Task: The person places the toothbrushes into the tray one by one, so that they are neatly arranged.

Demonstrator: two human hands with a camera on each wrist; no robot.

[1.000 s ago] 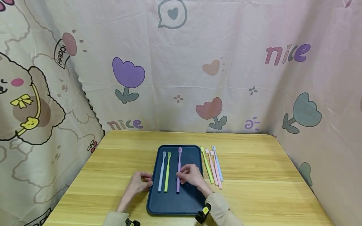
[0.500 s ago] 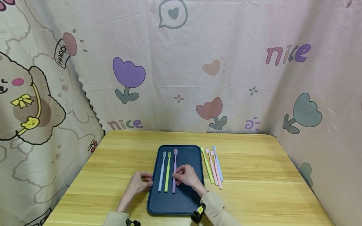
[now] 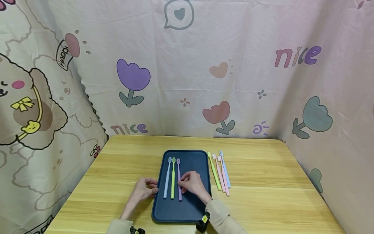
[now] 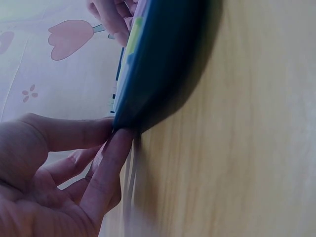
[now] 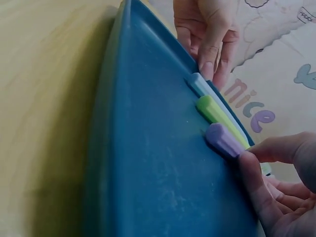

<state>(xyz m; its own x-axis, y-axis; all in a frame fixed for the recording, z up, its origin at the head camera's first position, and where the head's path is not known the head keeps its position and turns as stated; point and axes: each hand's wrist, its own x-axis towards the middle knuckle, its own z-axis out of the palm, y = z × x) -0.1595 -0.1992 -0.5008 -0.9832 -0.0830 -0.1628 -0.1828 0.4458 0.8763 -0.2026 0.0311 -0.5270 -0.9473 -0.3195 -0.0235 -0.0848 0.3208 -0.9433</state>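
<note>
Right hand (image 3: pixel 193 182) had thumb and fingertips pinched on the handle of the purple toothbrush (image 3: pixel 179 172), palm over the tray (image 3: pixel 187 211), forearm angled in from the tabletop's near edge. Left hand (image 3: pixel 144 188) gripped the tray's left edge, thumb and finger either side of the rim; the left-wrist view showed that up close. Hands apart, one brush-width job between them — left steadying, right placing, by the look of it.

Purple toothbrush was third in a row running from the tray's left edge: blue toothbrush (image 3: pixel 167 180), green toothbrush (image 3: pixel 173 178), then purple, heads toward the far edge, not touching. Its tail sat a touch nearer the tray's near edge than the others; whether it lay flat or just above the floor, couldn't tell.

Step in hand seemed to be lining purple up; next move probably called for a small straightening nudge, then letting go.

Just off the tray's right edge, on the tabletop (image 3: pixel 263 182), four more lay slanted: yellow-green toothbrush (image 3: pixel 214 170), two pink toothbrushes (image 3: pixel 223 175), pale blue toothbrush (image 3: pixel 225 169). Beyond the tabletop's far edge — printed cloth (image 3: pixel 187 65).
</note>
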